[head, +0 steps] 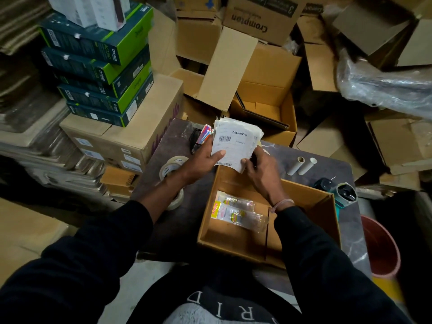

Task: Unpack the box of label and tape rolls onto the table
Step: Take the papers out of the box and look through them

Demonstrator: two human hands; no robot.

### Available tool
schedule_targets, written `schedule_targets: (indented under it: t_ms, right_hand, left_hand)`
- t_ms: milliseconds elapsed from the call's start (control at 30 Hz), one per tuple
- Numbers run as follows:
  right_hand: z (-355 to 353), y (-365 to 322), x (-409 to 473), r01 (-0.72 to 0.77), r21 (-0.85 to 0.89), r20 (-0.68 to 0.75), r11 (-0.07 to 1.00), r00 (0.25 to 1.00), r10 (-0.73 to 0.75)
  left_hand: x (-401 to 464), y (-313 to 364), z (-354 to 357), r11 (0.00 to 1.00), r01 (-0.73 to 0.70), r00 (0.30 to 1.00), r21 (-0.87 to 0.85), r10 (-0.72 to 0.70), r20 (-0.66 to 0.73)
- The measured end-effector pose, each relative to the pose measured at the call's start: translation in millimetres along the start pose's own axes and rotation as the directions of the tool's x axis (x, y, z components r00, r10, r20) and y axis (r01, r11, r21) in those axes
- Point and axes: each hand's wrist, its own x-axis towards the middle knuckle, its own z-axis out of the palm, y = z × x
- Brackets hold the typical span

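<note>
An open cardboard box (325,211) sits on the dark table (173,220) in front of me. Inside it lie clear plastic packets with red and yellow print (240,212). Both hands hold a stack of white shipping labels (236,141) above the box's far edge. My left hand (205,157) grips the stack's left side with the thumb on top. My right hand (259,167) pinches its lower right corner. Two clear tape rolls lie on the table under my left forearm, one (170,167) farther and one (175,202) nearer.
Coloured pens in a dark holder (203,136) stand behind the labels. Two white cardboard tubes (301,166) and a tape dispenser (343,194) lie at the table's right. Stacked green boxes (100,66) and open cartons (264,94) crowd the back. A red bucket (383,249) stands at the right.
</note>
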Motion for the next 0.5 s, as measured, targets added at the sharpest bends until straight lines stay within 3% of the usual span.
schedule_targets:
  t_ms: [500]
  right_hand:
    - [10.3, 1.9, 9.3, -0.023, -0.086, 0.009, 0.996, 1.000, 0.024]
  left_hand:
    - [7.8, 8.7, 2.1, 0.996, 0.044, 0.998, -0.080, -0.047, -0.046]
